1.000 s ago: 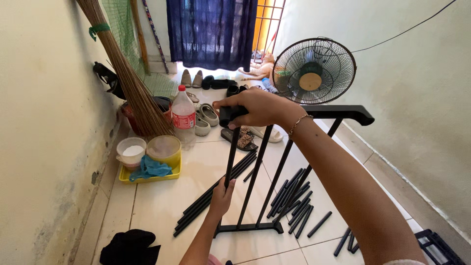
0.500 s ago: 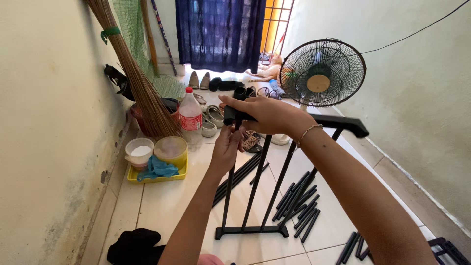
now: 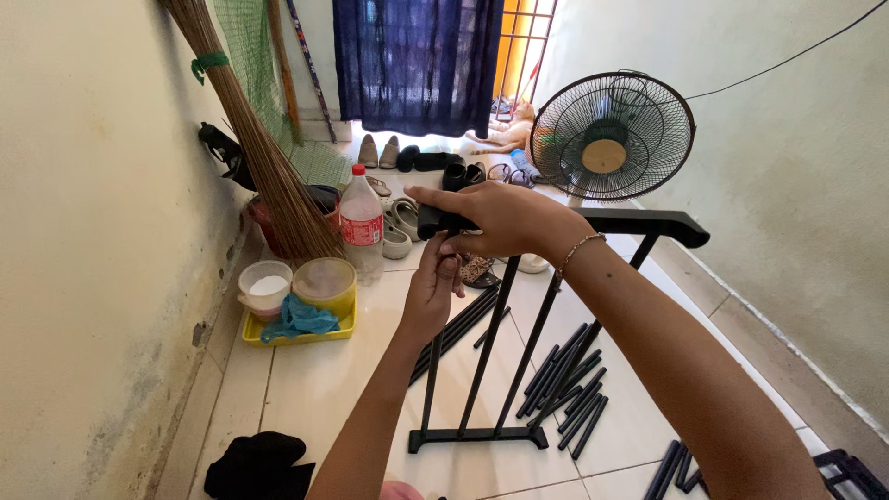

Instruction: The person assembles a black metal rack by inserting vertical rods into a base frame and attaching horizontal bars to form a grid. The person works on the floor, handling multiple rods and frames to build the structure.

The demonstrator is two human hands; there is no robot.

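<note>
Right hand [image 3: 505, 218] grips rack frame [image 3: 519, 333] top; left hand [image 3: 433, 289] holds its rod.

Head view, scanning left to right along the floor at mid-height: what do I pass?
Broom → yellow tray → plastic bottle → left hand on the black frame → loose black tubes → fan.

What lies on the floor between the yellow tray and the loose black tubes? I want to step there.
In the head view, the black rack frame stands between the yellow tray and the loose tubes, with longer rods beside it.
</note>
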